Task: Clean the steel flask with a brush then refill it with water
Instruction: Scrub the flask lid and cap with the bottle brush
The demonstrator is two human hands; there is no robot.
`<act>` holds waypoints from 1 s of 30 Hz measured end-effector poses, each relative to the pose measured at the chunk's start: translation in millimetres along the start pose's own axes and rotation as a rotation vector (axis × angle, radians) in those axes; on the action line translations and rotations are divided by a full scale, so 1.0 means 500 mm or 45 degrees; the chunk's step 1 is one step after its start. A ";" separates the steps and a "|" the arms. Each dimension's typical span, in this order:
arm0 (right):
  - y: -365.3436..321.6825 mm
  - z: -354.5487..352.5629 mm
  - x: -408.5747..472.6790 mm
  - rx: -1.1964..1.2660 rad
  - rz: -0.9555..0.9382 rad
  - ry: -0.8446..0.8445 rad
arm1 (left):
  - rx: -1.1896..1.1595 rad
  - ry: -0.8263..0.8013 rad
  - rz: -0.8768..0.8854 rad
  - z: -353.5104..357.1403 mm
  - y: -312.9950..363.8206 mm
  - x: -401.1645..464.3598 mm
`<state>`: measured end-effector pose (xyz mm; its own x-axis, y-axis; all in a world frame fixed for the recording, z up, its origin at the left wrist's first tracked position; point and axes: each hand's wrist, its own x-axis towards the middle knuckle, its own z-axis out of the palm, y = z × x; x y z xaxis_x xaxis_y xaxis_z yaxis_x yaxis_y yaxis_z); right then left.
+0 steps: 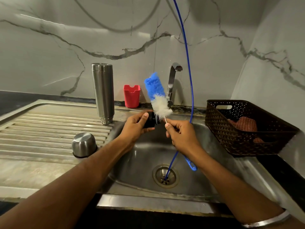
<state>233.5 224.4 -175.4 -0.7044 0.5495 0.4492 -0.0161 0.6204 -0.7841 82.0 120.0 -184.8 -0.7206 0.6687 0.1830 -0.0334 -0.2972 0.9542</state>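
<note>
Marble wall [66,47] — steel sink [145,156].

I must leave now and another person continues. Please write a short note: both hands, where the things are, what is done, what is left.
Left hand grips the black stopper over the sink.
Right hand pinches the brush by its wire stem, bristles against the stopper.
Steel flask stands upside down on the drainboard; its steel cap lies nearby.
Done: flask apparently washed, though this cannot be confirmed.
Left: finish the stopper, refill, close.
</note>
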 end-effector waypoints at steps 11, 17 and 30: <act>-0.006 0.006 -0.005 -0.259 -0.153 -0.059 | -0.375 0.167 -0.161 0.021 0.009 -0.001; 0.002 -0.007 0.009 -0.270 -0.014 0.067 | -0.444 0.116 -0.297 0.027 0.009 -0.012; 0.007 -0.024 0.008 0.334 0.356 0.128 | -0.054 0.216 -0.282 -0.017 0.000 0.000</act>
<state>239.0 235.5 -171.3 -0.6346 0.7370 0.2323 -0.0237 0.2820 -0.9591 76.4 114.1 -186.7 -0.7982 0.5978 -0.0745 -0.2294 -0.1872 0.9552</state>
